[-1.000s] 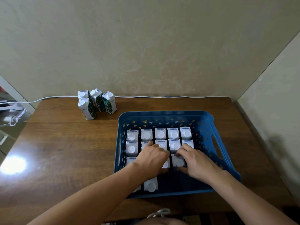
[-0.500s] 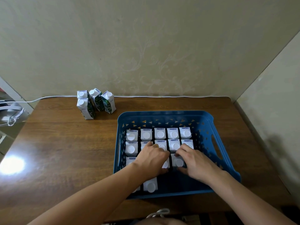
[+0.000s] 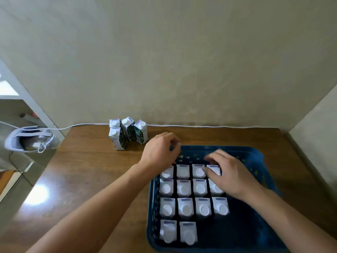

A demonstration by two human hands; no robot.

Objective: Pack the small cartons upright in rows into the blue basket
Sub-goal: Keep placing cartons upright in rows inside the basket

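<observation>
The blue basket (image 3: 255, 153) sits on the wooden table, right of centre. Several white-topped small cartons (image 3: 184, 188) stand upright in it in rows, and the nearest row holds two (image 3: 188, 234). Several more cartons (image 3: 127, 133) stand on the table at the back left, beyond the basket. My left hand (image 3: 160, 151) hovers over the basket's far left corner with loosely curled fingers and holds nothing. My right hand (image 3: 230, 175) lies over the far right cartons, its thumb and fingertips touching the top of one in the back row (image 3: 213, 169). It hides the cartons beneath it.
A white cable (image 3: 200, 126) runs along the table's back edge by the wall. A grey-white object (image 3: 27, 138) lies off the table's left end. A side wall (image 3: 317, 143) stands close on the right. Bare basket floor (image 3: 237, 232) shows at the front right.
Both hands left the third row and moved toward the back. The left hand rose out over the basket's far left corner; the right slid to the far right cartons. The view tilted nearer.
</observation>
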